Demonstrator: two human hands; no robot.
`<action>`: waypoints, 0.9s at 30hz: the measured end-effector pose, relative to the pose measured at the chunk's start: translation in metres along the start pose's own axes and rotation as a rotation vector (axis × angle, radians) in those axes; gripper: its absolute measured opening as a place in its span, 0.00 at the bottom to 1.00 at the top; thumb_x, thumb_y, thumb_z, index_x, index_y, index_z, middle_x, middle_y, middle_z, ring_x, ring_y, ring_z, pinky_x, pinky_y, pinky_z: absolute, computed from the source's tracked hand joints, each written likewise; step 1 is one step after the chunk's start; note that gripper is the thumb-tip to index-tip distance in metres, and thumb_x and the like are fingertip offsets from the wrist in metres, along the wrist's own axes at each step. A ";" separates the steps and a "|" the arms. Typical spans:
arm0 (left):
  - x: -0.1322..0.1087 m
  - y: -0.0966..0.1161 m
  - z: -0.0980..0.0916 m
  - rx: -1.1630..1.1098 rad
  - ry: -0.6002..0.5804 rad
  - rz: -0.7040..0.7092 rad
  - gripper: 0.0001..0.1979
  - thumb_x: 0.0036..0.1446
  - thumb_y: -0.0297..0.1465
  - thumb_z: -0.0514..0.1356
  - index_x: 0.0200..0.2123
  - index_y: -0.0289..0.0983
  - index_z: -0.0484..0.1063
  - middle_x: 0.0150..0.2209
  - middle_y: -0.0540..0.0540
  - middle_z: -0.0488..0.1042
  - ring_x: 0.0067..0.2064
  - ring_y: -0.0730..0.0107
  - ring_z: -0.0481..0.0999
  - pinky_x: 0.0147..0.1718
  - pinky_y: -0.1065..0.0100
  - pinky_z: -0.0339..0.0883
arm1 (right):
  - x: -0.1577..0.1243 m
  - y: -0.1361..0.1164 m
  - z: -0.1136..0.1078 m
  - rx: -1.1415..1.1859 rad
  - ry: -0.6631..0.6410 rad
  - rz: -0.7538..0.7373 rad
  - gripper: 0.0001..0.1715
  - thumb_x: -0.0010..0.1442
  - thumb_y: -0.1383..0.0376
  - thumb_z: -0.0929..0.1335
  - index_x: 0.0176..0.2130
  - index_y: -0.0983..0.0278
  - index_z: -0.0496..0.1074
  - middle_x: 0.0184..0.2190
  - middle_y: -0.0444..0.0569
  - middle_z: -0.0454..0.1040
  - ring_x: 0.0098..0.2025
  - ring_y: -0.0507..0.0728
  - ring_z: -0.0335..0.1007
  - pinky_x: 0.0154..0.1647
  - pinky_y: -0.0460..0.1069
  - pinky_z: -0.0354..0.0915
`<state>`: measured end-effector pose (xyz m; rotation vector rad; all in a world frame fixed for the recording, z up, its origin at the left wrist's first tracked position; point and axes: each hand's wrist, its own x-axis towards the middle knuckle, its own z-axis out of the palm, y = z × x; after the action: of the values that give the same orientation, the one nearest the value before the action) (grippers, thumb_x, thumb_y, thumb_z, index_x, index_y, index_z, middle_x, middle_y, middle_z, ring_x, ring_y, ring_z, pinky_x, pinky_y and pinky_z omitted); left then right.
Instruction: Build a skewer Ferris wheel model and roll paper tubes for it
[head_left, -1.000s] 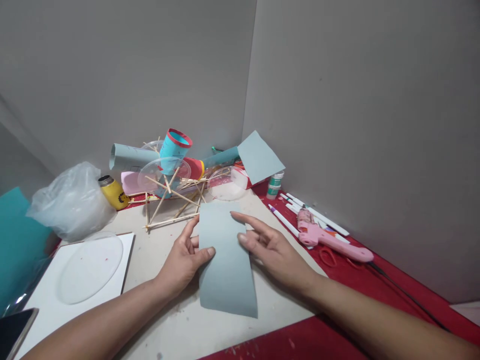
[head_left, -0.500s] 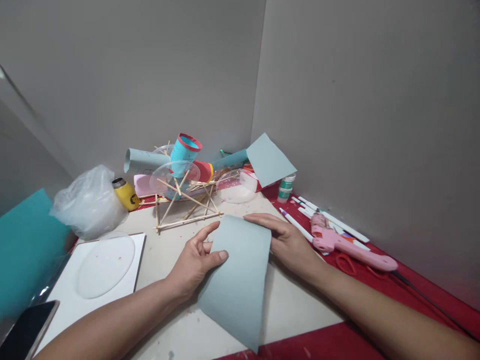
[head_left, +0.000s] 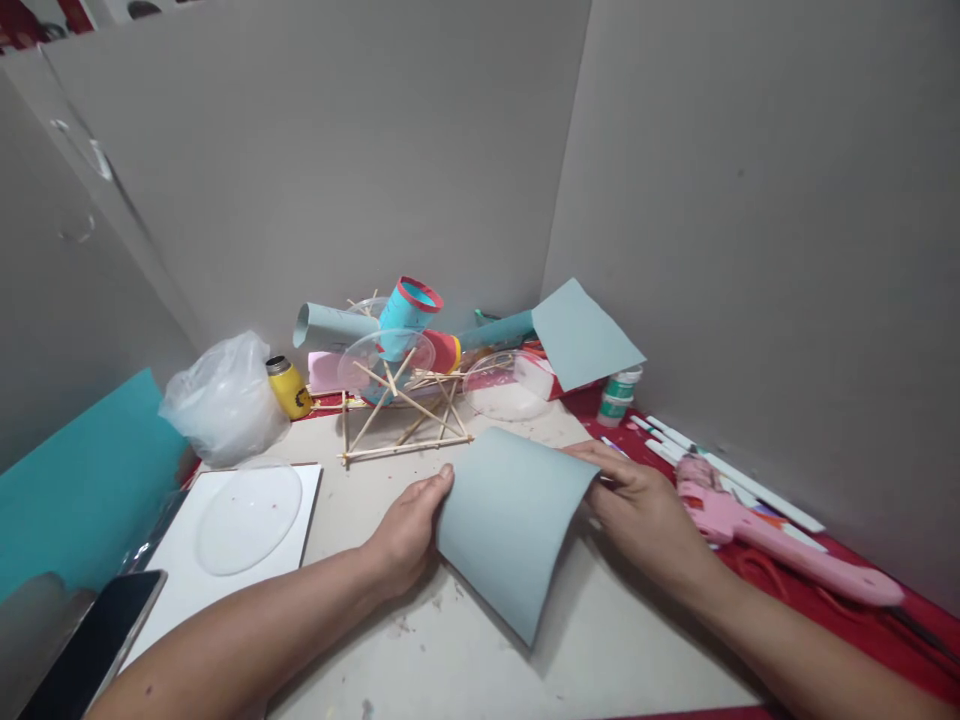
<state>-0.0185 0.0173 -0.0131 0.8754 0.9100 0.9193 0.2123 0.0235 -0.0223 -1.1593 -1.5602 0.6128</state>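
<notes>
A curved sheet of grey-blue paper (head_left: 511, 515) is held above the pale board, its near corner pointing down toward me. My left hand (head_left: 411, 525) grips its left edge, the thumb along the side and the other fingers hidden behind the sheet. At the upper right edge, my right hand (head_left: 641, 505) holds the paper with fingers partly behind it. Just beyond stands a wooden-stick frame (head_left: 409, 450) carrying clear discs and paper tubes, one of them blue with a red rim (head_left: 405, 318).
At right lie a pink glue gun (head_left: 787, 550) and white pens. Small tubs (head_left: 620, 397) stand behind them. To the left are a plastic bag (head_left: 225, 400), a yellow bottle (head_left: 289, 388), a clear disc on a white board (head_left: 251, 520) and a phone (head_left: 94, 650).
The view has shifted, so objects appear farther right. The sheet now bows more widely, its right edge lifted. My left thumb has moved from the sheet's face to its left edge.
</notes>
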 end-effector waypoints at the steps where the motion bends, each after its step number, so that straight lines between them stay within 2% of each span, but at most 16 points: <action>1: 0.002 -0.001 -0.001 -0.023 0.029 -0.028 0.25 0.52 0.51 0.63 0.35 0.32 0.74 0.26 0.48 0.74 0.28 0.72 0.70 0.30 0.72 0.62 | 0.000 -0.001 0.000 0.008 0.016 0.003 0.12 0.52 0.67 0.65 0.30 0.61 0.79 0.35 0.50 0.77 0.36 0.58 0.73 0.37 0.50 0.68; 3: 0.007 -0.004 -0.004 -0.030 0.011 -0.102 0.24 0.53 0.50 0.62 0.37 0.32 0.73 0.26 0.46 0.75 0.27 0.69 0.72 0.30 0.69 0.65 | -0.001 -0.005 -0.001 0.021 0.058 0.001 0.10 0.52 0.67 0.66 0.28 0.61 0.78 0.35 0.50 0.76 0.36 0.58 0.73 0.36 0.50 0.67; 6: 0.010 -0.005 -0.009 0.062 -0.153 -0.213 0.21 0.53 0.45 0.62 0.38 0.31 0.72 0.29 0.41 0.77 0.28 0.64 0.77 0.28 0.65 0.69 | -0.003 -0.014 -0.003 0.033 0.113 -0.024 0.07 0.52 0.66 0.67 0.26 0.61 0.77 0.34 0.50 0.75 0.35 0.58 0.72 0.33 0.49 0.67; 9: 0.011 -0.007 -0.013 0.134 -0.291 -0.319 0.24 0.52 0.46 0.59 0.40 0.29 0.73 0.31 0.35 0.79 0.29 0.57 0.80 0.25 0.64 0.72 | -0.006 -0.020 -0.006 0.041 0.146 -0.079 0.07 0.52 0.66 0.68 0.26 0.60 0.77 0.34 0.49 0.74 0.33 0.57 0.71 0.31 0.48 0.67; 11: 0.011 -0.009 -0.016 0.164 -0.319 -0.365 0.24 0.52 0.45 0.57 0.36 0.26 0.74 0.26 0.34 0.77 0.27 0.56 0.79 0.22 0.65 0.70 | -0.006 -0.021 -0.007 0.029 0.175 -0.126 0.06 0.51 0.67 0.69 0.27 0.59 0.78 0.34 0.47 0.75 0.33 0.56 0.72 0.33 0.47 0.68; 14: 0.013 -0.014 -0.020 0.186 -0.323 -0.374 0.20 0.49 0.41 0.57 0.28 0.26 0.73 0.18 0.38 0.72 0.22 0.57 0.77 0.18 0.66 0.69 | -0.006 -0.017 -0.008 0.006 0.223 -0.171 0.10 0.51 0.68 0.69 0.33 0.56 0.80 0.35 0.45 0.77 0.37 0.55 0.74 0.37 0.47 0.69; 18: 0.016 -0.016 -0.022 0.148 -0.353 -0.385 0.16 0.45 0.39 0.58 0.26 0.29 0.71 0.15 0.43 0.69 0.19 0.57 0.76 0.15 0.66 0.68 | -0.006 -0.007 -0.009 -0.068 0.264 -0.171 0.15 0.53 0.69 0.68 0.39 0.54 0.80 0.38 0.43 0.79 0.41 0.55 0.74 0.42 0.47 0.69; 23: 0.019 -0.014 -0.022 0.122 -0.429 -0.479 0.23 0.47 0.47 0.57 0.28 0.29 0.73 0.16 0.40 0.72 0.18 0.58 0.76 0.13 0.67 0.68 | -0.009 -0.003 -0.015 -0.153 0.293 -0.232 0.20 0.54 0.70 0.68 0.44 0.52 0.80 0.42 0.43 0.77 0.44 0.56 0.74 0.48 0.51 0.67; 27: 0.021 -0.013 -0.020 0.150 -0.441 -0.541 0.31 0.53 0.55 0.51 0.25 0.30 0.73 0.13 0.42 0.69 0.16 0.58 0.75 0.11 0.68 0.66 | -0.010 -0.008 -0.021 -0.248 0.330 -0.363 0.24 0.55 0.71 0.68 0.47 0.47 0.78 0.44 0.42 0.76 0.44 0.56 0.73 0.47 0.51 0.66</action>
<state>-0.0267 0.0364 -0.0377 0.8526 0.7745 0.1795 0.2288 0.0072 -0.0130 -1.0569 -1.5317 -0.0143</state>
